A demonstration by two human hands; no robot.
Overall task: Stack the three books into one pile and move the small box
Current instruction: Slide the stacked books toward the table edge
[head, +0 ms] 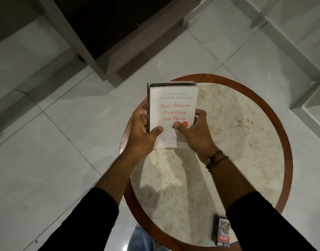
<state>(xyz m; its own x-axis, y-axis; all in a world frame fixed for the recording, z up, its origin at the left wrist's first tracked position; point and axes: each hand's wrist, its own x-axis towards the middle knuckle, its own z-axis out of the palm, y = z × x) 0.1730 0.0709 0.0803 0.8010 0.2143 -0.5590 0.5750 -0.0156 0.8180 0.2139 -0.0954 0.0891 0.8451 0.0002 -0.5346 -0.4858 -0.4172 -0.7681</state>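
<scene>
A pile of books [173,100] is at the left far side of the round table [246,134]. The top book is white with red title lettering; darker edges of books beneath show at its left and far sides. My left hand [143,133] grips the pile's left side, thumb on the cover. On the pile's right side is my right hand [195,131], its thumb on the cover too. A small dark box [222,230] stands near the table's front edge, beside my right sleeve.
The table has a brown wooden rim [287,142] and a pale stone top. Around it is white tiled floor [46,160]. A dark-topped piece of furniture [104,29] stands at the back left, with pale steps [300,51] at the right.
</scene>
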